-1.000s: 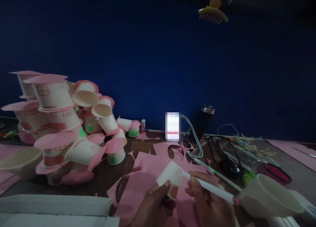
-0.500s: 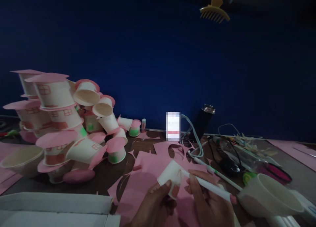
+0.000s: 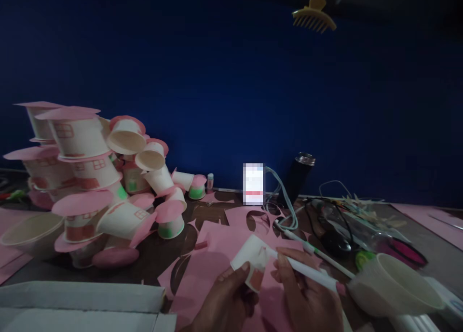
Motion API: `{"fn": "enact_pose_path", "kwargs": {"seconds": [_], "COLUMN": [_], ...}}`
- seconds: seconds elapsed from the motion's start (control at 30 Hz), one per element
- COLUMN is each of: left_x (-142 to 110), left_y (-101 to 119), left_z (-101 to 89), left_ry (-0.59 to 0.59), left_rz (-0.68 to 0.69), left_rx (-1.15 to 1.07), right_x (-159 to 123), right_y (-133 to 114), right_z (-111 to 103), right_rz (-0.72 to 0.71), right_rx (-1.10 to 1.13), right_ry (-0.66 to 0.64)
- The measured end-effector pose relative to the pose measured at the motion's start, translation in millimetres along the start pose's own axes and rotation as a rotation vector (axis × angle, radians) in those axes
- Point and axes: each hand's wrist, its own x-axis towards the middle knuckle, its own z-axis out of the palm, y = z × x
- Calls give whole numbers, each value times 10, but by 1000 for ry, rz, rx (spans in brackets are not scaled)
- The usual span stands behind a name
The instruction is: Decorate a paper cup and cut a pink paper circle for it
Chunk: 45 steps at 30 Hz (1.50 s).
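Observation:
A small white paper cup [image 3: 249, 255] lies tilted in my left hand [image 3: 226, 298], the thumb pressed against its side. It bears a reddish-brown coloured patch near one end and a thin line of the same colour. My right hand [image 3: 304, 288] is closed around a white marker pen [image 3: 307, 270] with a pink end; its tip meets the cup's side. Pink paper [image 3: 213, 240] spreads beneath both hands. To the left rises a pile of paper cups with pink paper discs [image 3: 74, 112], some with drawn windows and red or green patches.
A pale bowl [image 3: 394, 286] stands right of my hand, another bowl [image 3: 32, 231] at far left. A white box [image 3: 83, 296] lies front left. Behind are a lit phone-like screen [image 3: 253, 183], a dark bottle [image 3: 296, 180], a cable [image 3: 280, 182] and a black mouse [image 3: 336, 243].
The thin reddish line on the cup appears slightly longer, and the cup has turned a little. Both hands stay in nearly the same place.

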Motion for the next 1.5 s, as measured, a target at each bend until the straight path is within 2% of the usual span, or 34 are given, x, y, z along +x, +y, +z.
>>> {"fn": "enact_pose_path", "kwargs": {"seconds": [0.5, 0.67, 0.83, 1.07, 1.23, 1.5], "left_x": [-59, -63, -50, -40, -46, -58], "left_y": [78, 92, 101, 97, 87, 111], "left_z": [79, 113, 103, 106, 116, 126], "left_ry": [24, 64, 36, 69, 30, 29], "left_rz": [-67, -77, -107, -77, -68, -55], "left_rx": [-128, -171, -206, -222, -253, -259], "right_x": [12, 24, 9, -4, -5, -10], "right_y": [-10, -24, -9, -21, -56, -64], "right_z": [-19, -21, -19, -19, -4, 8], "right_rz": [-6, -3, 8, 8, 21, 59], "right_rx": [-11, -6, 2, 17, 54, 97], "right_ry": [-9, 3, 6, -35, -37, -66]}}
